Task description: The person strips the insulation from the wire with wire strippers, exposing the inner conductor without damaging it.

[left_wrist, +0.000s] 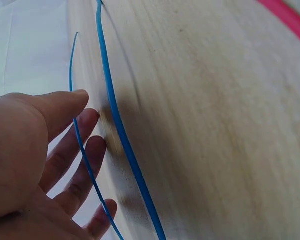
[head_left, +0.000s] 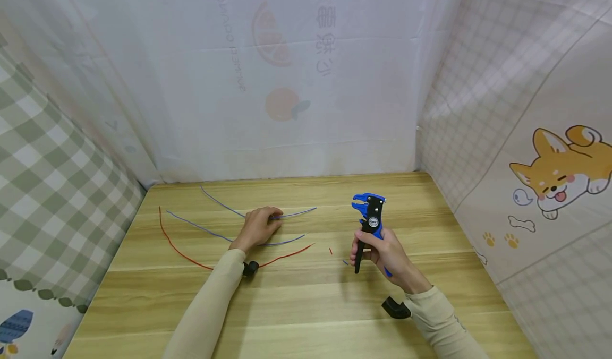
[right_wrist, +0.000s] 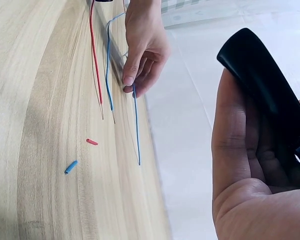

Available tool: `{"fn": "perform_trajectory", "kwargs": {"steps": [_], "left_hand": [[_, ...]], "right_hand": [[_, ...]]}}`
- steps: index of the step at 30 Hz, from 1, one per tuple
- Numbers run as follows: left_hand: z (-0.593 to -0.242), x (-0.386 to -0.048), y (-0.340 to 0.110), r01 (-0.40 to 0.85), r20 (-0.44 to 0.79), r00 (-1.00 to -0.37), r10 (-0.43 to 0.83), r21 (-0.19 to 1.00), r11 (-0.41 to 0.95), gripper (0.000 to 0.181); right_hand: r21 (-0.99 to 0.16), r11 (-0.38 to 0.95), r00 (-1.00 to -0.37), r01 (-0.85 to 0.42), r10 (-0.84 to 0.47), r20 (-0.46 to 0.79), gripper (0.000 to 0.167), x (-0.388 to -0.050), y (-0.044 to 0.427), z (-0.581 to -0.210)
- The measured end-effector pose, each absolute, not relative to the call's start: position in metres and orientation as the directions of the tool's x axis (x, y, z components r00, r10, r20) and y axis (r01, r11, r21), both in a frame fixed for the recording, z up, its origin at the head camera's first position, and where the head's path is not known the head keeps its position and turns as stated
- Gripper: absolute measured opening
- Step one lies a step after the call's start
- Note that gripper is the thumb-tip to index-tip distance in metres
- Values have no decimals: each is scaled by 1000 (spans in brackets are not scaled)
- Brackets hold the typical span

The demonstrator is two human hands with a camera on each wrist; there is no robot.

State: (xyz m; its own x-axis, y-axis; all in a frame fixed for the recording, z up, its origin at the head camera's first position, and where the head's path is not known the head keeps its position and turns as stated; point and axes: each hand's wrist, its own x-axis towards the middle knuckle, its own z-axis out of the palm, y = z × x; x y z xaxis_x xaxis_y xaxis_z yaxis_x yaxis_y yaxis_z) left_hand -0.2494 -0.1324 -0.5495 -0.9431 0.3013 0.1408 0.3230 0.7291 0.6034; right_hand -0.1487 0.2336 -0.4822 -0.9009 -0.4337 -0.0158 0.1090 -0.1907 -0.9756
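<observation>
Near the back of the table, my left hand (head_left: 260, 226) pinches the farthest blue wire (head_left: 301, 212) between thumb and fingers. In the left wrist view this thin blue wire (left_wrist: 90, 172) passes behind the thumb and in front of the other fingers. My right hand (head_left: 389, 253) grips a blue-and-black wire stripper (head_left: 374, 215) by its handles, raised over the table with its jaws upward and holding no wire. A second blue wire (head_left: 287, 241) and a red wire (head_left: 174, 246) lie nearer, partly hidden by the left arm. In the right wrist view, both end in bare strands.
A short red insulation piece (right_wrist: 92, 142) and a short blue insulation piece (right_wrist: 71, 167) lie on the wooden table (head_left: 296, 316) between the hands. Fabric curtains (head_left: 201, 125) enclose the back and both sides. A black wrist mount (head_left: 396, 307) sits by the right cuff.
</observation>
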Motion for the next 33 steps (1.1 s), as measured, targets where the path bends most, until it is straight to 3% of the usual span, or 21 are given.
{"fn": "perform_trajectory", "kwargs": {"steps": [10,22,33], "left_hand": [[-590,-269,-141,397,268,-918,293,610,686,20],[-595,-274,-139,379,275,-924,265,585,717,7],[-614,-287,-148,410,232,-909,345,641,649,9]], "right_hand": [[-974,-197,-903,115,-429,-20,15,-149,233,-484],[-969,-214,-900,120,-436,-16,13,-147,235,-486],[-968,-218,-900,121,-437,-15,11,-148,235,-486]]}}
